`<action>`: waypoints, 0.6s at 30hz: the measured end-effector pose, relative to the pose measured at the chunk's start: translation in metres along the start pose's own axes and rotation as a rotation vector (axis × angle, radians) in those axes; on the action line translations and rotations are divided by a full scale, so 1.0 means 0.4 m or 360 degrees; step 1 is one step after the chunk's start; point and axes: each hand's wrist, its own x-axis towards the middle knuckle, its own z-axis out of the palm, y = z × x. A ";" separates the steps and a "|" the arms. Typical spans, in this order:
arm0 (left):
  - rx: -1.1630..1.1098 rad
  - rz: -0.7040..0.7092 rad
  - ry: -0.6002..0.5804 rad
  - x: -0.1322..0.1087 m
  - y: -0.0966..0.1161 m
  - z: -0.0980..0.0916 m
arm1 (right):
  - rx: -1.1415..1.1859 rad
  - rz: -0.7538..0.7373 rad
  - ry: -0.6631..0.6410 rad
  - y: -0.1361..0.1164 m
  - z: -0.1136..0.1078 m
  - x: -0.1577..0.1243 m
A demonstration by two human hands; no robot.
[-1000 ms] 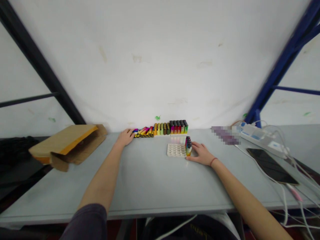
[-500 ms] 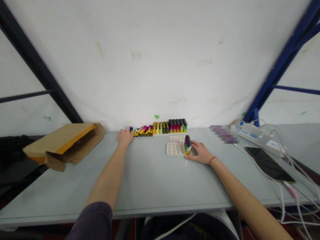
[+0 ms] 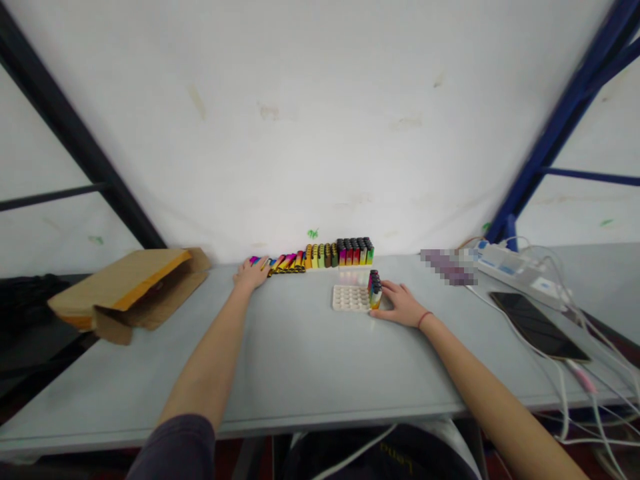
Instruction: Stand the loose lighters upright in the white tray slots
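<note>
My left hand (image 3: 251,275) is at the far left end of the row by the wall, its fingers closed over colourful lighters (image 3: 256,261) that are partly hidden by it. Beside it, more lighters (image 3: 287,261) lie slanted in a heap. My right hand (image 3: 404,307) grips the right end of a white tray (image 3: 350,298) with round hollows, thumb at the front corner and fingers behind. One column of upright lighters (image 3: 375,291) with black tops fills the tray's right end, close to that hand. The rest of the hollows show bare.
Against the wall stand a block of yellow and green lighters (image 3: 321,256) and a block of black-topped lighters (image 3: 355,251). An opened cardboard box (image 3: 125,287) lies on the left. To the right are a phone (image 3: 537,325), a power strip (image 3: 520,275) and loose white cables.
My left hand has shifted slightly, and purple and blue lighters now show at its fingers where a dark blue end showed before. My right hand and the tray stay put.
</note>
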 end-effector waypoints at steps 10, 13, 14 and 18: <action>0.0039 0.0036 0.0004 -0.019 -0.059 -0.001 | -0.0017 -0.0002 -0.0018 0.003 0.000 0.002; 0.0068 0.0045 -0.0001 -0.050 -0.092 -0.001 | -0.0017 -0.0003 -0.0025 0.001 -0.001 0.003; 0.0075 0.0057 0.0009 -0.066 -0.101 0.000 | -0.0014 -0.0005 -0.0027 0.001 -0.002 0.003; 0.0094 0.0135 0.0071 -0.155 -0.122 0.010 | -0.0011 -0.0016 -0.0033 0.000 -0.003 0.003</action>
